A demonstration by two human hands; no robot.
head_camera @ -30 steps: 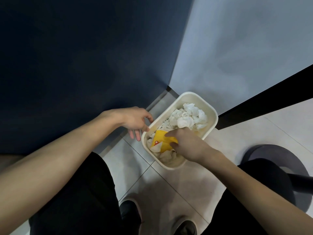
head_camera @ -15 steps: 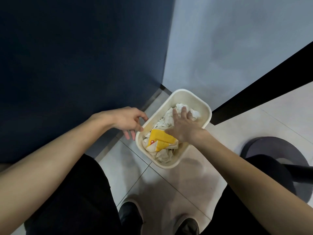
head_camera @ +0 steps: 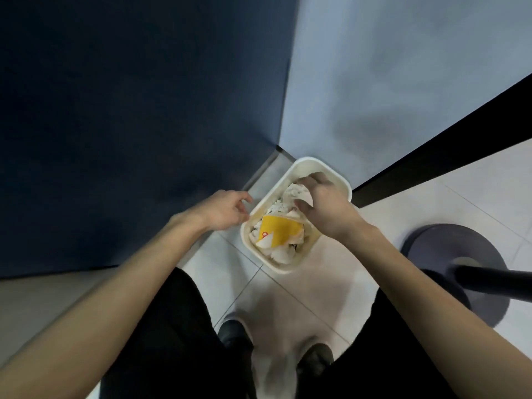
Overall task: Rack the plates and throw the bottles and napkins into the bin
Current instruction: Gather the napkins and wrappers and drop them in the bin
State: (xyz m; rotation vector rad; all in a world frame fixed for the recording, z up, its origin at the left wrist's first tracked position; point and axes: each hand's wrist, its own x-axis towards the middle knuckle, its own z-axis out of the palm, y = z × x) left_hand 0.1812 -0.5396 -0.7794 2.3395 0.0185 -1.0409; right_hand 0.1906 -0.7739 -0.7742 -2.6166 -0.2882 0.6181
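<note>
As right fingers pinch napkins behind a yellow carton, slack left fingers flank the bin.

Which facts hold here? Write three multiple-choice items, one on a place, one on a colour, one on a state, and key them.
1. Where does the bin stand?
A) on a table
B) on the floor, in a wall corner
C) on a chair

2. What colour is the wrapper among the napkins?
A) green
B) blue
C) yellow

3. What does the left hand hold?
A) nothing
B) a bottle
C) a plate

Key: 1 B, floor tiles surround it; 2 C, it is yellow with a red mark; 3 A, its fingers hang loosely curled beside the rim.
</note>
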